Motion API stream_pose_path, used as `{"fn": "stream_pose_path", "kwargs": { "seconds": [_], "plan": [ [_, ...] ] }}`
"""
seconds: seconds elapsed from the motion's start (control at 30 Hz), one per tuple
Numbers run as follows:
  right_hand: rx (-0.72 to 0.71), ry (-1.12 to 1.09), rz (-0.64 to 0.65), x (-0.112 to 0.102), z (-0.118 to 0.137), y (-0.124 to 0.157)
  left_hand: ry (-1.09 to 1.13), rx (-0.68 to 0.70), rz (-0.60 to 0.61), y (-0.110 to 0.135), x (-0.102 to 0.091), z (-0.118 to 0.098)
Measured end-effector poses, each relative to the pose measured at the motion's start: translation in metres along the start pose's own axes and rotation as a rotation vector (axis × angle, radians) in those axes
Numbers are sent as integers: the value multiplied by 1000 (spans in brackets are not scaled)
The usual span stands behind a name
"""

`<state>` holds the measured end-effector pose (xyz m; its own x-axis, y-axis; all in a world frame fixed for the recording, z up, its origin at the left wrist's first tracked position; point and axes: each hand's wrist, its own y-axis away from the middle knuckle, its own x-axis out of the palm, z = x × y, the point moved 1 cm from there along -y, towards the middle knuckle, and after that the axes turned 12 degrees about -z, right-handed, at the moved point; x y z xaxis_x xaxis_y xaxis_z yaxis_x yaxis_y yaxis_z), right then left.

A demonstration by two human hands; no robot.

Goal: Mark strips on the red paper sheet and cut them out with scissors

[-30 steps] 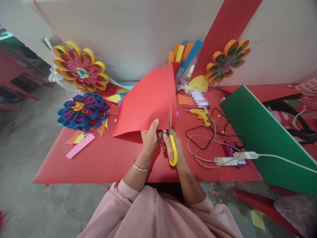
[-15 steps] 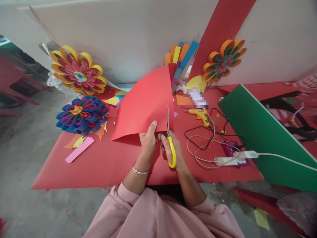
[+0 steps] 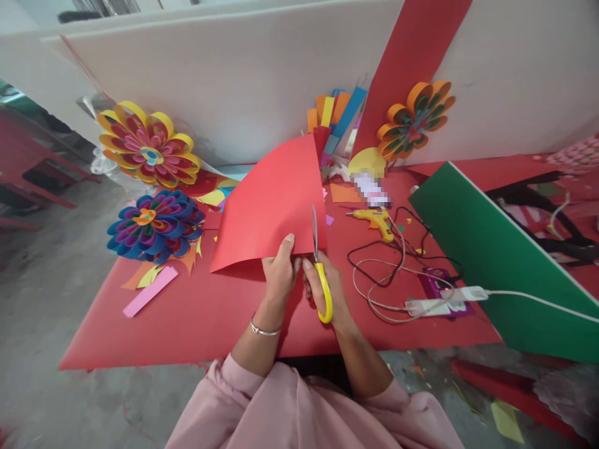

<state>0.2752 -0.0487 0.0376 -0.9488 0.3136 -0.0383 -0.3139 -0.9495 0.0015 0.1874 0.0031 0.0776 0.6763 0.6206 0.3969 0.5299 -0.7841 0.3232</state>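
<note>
A large red paper sheet (image 3: 274, 199) curves upward over the table, its near edge pinched by my left hand (image 3: 282, 268), thumb on top and fingers hidden beneath. My right hand (image 3: 330, 284) grips yellow-handled scissors (image 3: 324, 293). The visible blade points away from me and lies over the sheet near its right edge. The other blade is out of sight. Both hands are close together, just below the sheet's near right corner.
Paper flowers, one yellow-red (image 3: 150, 146) and one blue-purple (image 3: 152, 221), stand left; an orange one (image 3: 415, 121) leans at the back. Pink strips (image 3: 150, 292) lie front left. Right are a yellow glue gun (image 3: 374, 221), tangled cables, a white power strip (image 3: 428, 305) and a green board (image 3: 496, 262).
The camera view has shifted slightly, so the table appears a little lower. Both hands keep their hold on the sheet and scissors, with little visible movement.
</note>
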Motion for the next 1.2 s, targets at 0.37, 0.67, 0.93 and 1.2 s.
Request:
{"fn": "stream_pose_path", "kwargs": {
  "seconds": [0.37,0.67,0.93,1.2],
  "plan": [
    [37,-22,-26,2,-1,1,46,-25,70,0,2,-1],
    [55,-20,-25,1,4,2,41,-41,53,0,5,-3],
    [79,-45,-16,1,3,2,62,-52,35,1,4,-3],
    [69,-54,-23,0,7,3,58,-75,20,1,5,-4]
  ]
}}
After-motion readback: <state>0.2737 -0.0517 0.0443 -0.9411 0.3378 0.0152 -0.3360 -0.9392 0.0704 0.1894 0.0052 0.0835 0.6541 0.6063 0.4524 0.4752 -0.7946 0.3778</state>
